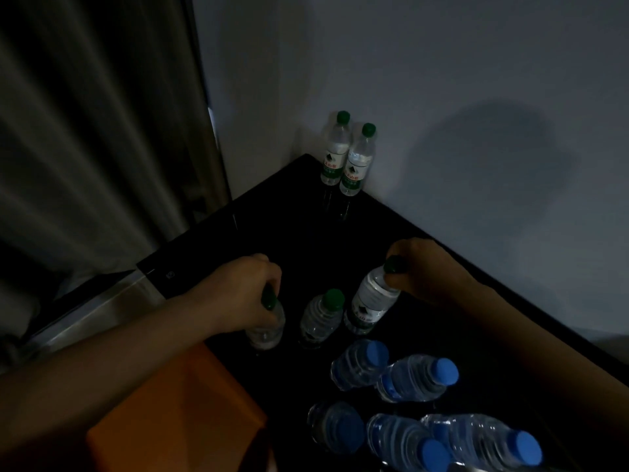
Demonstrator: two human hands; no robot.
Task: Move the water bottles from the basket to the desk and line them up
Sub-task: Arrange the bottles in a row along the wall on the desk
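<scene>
On the black desk [296, 233], my left hand [238, 294] grips the neck of a green-capped water bottle [267, 330] standing near the desk's front edge. My right hand [429, 270] holds the top of a second green-capped bottle [369, 301], which tilts to the right. A third green-capped bottle [321, 316] stands free between them. Two more green-capped bottles [343, 155] stand side by side in the far corner against the wall. Several blue-capped bottles [408, 379] stand on the near part of the desk.
An orange box-like object [177, 410] sits below my left forearm at the desk's left edge. A grey curtain [102, 131] hangs at the left, and a pale wall [442, 114] borders the desk at the back and right. The scene is dim.
</scene>
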